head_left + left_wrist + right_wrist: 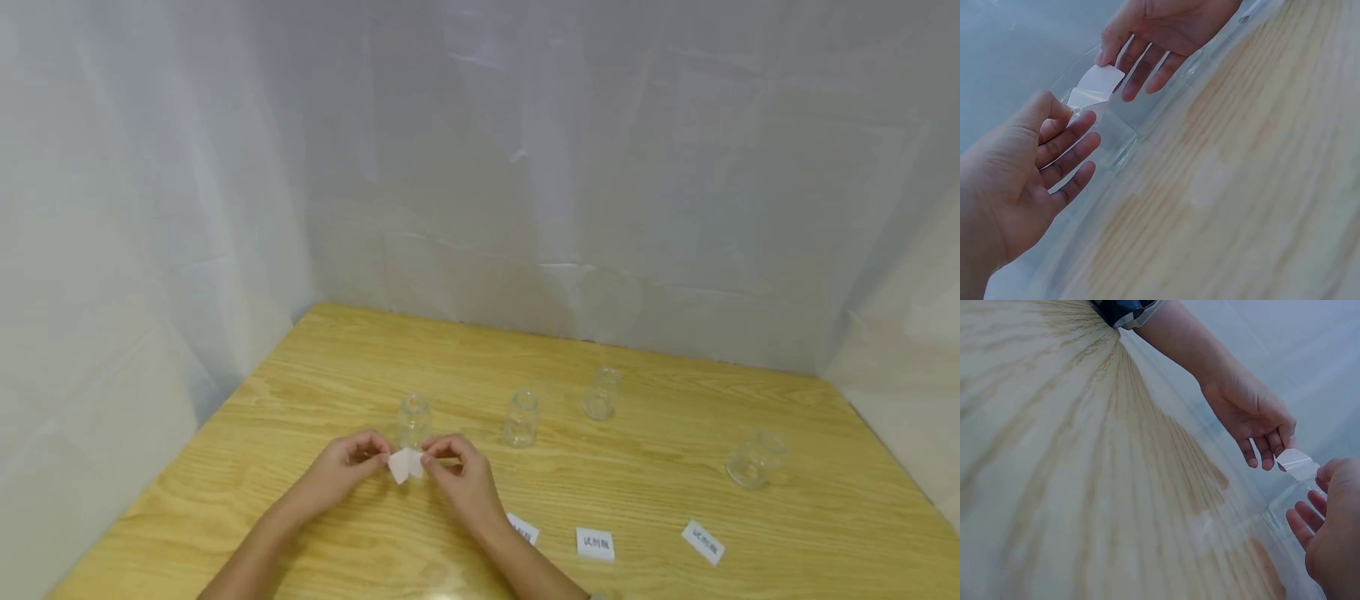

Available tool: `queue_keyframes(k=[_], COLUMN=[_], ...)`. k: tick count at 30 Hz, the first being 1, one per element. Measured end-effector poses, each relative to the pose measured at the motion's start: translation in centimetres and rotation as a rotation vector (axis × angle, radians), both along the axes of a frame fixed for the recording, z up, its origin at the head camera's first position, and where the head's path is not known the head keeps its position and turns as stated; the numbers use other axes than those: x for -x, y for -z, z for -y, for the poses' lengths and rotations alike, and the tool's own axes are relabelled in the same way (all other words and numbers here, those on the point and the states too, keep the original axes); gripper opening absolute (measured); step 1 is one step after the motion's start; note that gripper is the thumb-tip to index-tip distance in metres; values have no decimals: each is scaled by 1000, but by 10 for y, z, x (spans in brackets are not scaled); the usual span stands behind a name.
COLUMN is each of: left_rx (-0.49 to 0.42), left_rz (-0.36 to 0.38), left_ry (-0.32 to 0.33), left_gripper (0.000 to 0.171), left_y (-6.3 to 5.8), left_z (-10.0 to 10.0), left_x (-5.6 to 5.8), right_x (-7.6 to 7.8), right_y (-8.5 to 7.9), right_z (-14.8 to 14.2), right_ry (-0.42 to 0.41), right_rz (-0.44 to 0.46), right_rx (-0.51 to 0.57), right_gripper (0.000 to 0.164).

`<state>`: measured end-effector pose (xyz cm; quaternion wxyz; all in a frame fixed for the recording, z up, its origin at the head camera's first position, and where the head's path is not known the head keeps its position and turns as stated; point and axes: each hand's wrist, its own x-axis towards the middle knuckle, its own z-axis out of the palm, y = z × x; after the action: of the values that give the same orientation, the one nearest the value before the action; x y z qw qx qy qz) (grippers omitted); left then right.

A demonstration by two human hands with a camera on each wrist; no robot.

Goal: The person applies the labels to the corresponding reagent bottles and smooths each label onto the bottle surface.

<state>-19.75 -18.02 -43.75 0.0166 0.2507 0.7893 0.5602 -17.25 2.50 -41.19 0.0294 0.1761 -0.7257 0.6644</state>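
A small white paper label (406, 465), bent along a crease in its middle, is stretched between the two hands. The left hand (347, 468) pinches its left end between thumb and fingertip. At the other end, the right hand (463, 483) pinches it with thumb and index finger. The left wrist view shows the label (1099, 82) with a shiny band across its lower part, and the other fingers of both hands loosely spread. A clear glass bottle (415, 414) stands directly behind the label, its lower part overlapped by it and the fingers.
Farther right on the wooden table (337, 358) are three more clear glass bottles: one (521, 419) nearby, one (602, 394) farther back, another (756, 460) toward the right edge. Handwritten white labels (595, 543) lie along the front, one partly behind the right forearm. White sheeting (525, 167) surrounds the table.
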Motion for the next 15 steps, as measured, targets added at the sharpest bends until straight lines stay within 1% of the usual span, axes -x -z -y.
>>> queue_keyframes(k=[4,7,11,15], left_rx=[29,45,86,140], left_rz=[23,20,2,8], left_ry=[-23,-37,-77,-119], left_gripper=[11,10,8,8], left_y=[-3,-5,-6,-5], left_z=[4,7,12,18], left_x=[-2,-3,-2,0], right_x=[-1,-2,-3,-2], right_y=[-2,-4,-4,-4], right_z=[0,-1,-1,-2], right_ry=[16,20,21,29], right_rz=[17,17,3,2], right_rx=[-4,-5,-15,-22], right_gripper=[5,5,5,5])
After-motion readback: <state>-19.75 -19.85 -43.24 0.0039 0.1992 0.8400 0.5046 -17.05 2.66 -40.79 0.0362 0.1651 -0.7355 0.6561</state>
